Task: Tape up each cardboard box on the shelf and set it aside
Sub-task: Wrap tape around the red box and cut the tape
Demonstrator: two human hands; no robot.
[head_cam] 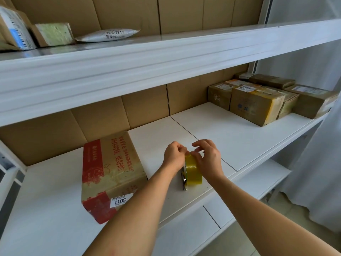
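where the white shelf runs across the whole view, it carries everything else, with brown cardboard sheets lining the wall behind it and an upper shelf overhead. on that upper shelf, at the far left, lie a labelled parcel, a flat greenish packet and a white padded mailer. a cluster of taped boxes sits at the far right end of the middle shelf, well apart from the hands. nearer, left of centre, a red-and-tan cardboard box with printed characters and a white label reading 3011 lies flat on the shelf, just beside the left forearm. right of it, a roll of yellowish tape in a dispenser stands on edge on the shelf, its metal frame on the left side. the left hand has its fingers curled against the top left of the dispenser, gripping it. the right hand arches over the roll's top, fingertips bent down and pinching at the tape surface; whether a loose end is caught cannot be told.
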